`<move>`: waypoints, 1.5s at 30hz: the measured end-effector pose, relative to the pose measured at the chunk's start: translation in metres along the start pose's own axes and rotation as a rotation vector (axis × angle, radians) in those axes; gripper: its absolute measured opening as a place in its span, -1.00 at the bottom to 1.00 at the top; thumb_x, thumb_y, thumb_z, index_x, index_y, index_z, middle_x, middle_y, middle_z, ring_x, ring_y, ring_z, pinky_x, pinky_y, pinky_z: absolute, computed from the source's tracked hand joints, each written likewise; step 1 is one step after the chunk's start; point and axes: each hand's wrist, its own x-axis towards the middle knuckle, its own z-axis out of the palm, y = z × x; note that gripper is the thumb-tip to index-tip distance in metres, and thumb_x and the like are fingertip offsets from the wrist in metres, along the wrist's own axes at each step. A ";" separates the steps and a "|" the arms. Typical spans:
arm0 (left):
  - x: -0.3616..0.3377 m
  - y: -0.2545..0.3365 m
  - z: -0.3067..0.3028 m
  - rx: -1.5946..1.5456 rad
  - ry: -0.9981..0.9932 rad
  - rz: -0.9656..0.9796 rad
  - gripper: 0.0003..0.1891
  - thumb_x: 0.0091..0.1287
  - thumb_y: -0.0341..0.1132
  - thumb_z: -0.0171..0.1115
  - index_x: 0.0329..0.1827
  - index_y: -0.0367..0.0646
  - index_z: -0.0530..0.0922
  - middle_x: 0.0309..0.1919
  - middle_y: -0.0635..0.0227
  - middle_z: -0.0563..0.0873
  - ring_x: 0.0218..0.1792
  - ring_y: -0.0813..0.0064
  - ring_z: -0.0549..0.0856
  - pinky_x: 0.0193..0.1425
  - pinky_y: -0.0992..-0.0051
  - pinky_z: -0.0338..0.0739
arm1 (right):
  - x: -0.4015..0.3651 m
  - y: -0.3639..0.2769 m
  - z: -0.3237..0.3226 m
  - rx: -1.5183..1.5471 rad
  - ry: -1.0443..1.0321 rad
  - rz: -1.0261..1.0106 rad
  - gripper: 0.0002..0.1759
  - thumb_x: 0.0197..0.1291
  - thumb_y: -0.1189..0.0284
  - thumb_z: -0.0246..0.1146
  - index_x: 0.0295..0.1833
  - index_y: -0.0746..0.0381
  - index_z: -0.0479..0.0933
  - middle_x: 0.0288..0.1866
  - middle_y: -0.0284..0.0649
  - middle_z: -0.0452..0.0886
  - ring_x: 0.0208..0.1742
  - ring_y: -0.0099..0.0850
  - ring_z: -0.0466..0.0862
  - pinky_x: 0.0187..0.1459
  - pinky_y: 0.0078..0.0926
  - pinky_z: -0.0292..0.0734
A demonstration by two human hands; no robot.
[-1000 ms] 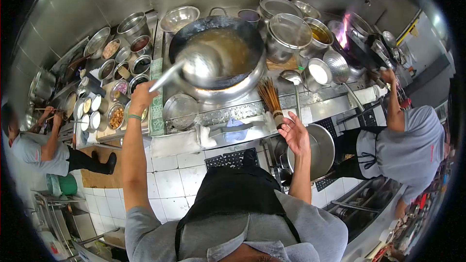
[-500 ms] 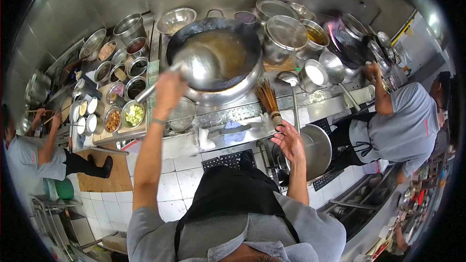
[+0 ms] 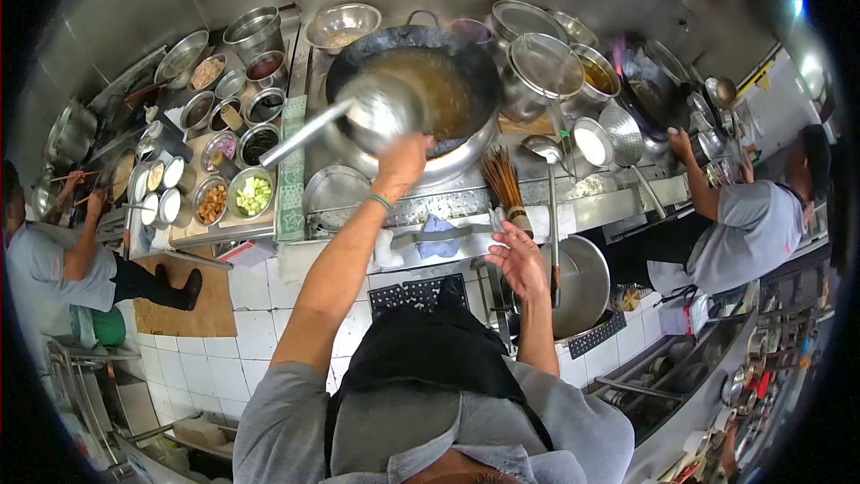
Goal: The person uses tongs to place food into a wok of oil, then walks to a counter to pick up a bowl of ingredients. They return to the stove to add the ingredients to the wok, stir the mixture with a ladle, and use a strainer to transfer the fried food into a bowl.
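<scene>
A large round metal scoop, blurred, lies over the left side of the black wok, its long handle pointing left beyond the rim. The wok holds brownish liquid. My left hand is at the near rim of the wok, fingertips right by the edge of the scoop's bowl; motion blur leaves its grip unclear. Below the worktop edge, my right hand is palm up with fingers apart, holding nothing. Its fingertips are close to the bound end of a bamboo wok brush. A ladle rests just right of that brush.
Seasoning and ingredient containers crowd the left counter. Right of the wok are lidded pots, a white-filled container and a perforated skimmer. A big pot stands below. Co-workers are at left and right.
My left hand has moved right, from the scoop's handle to the wok's near rim. My right hand has shifted slightly left by the brush. The view has tilted a little.
</scene>
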 end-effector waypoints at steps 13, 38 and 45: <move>0.003 0.007 0.009 0.127 -0.031 -0.031 -0.65 0.46 -0.05 0.12 -0.26 -0.16 0.66 -0.25 0.11 0.77 -0.11 0.01 0.70 -0.14 -0.08 0.42 | -0.039 0.025 -0.011 -0.064 0.128 -0.038 -0.64 0.46 0.42 0.14 0.28 0.32 0.39 -0.09 -0.13 0.64 -0.19 -0.34 0.72 -0.12 -0.29 0.73; 0.012 -0.034 0.030 0.223 -0.007 0.079 -0.48 0.51 0.18 -0.10 -0.11 -0.04 0.66 -0.22 0.09 0.76 -0.21 -0.14 0.70 -0.31 -0.11 0.49 | -0.295 0.110 -0.101 0.183 0.948 -0.396 -0.55 0.37 0.55 0.12 0.34 0.36 0.30 -0.11 -0.14 0.56 -0.25 -0.32 0.66 -0.17 -0.27 0.73; 0.006 -0.040 0.038 0.274 0.194 0.272 -0.56 0.54 0.07 -0.06 0.01 -0.06 0.64 -0.04 0.22 0.73 -0.03 -0.01 0.66 -0.12 -0.04 0.52 | -0.442 0.165 -0.200 0.685 1.382 -0.858 -0.85 0.42 0.43 0.03 -0.14 0.28 0.43 -0.35 -0.12 0.57 -0.33 -0.24 0.65 -0.10 -0.03 0.72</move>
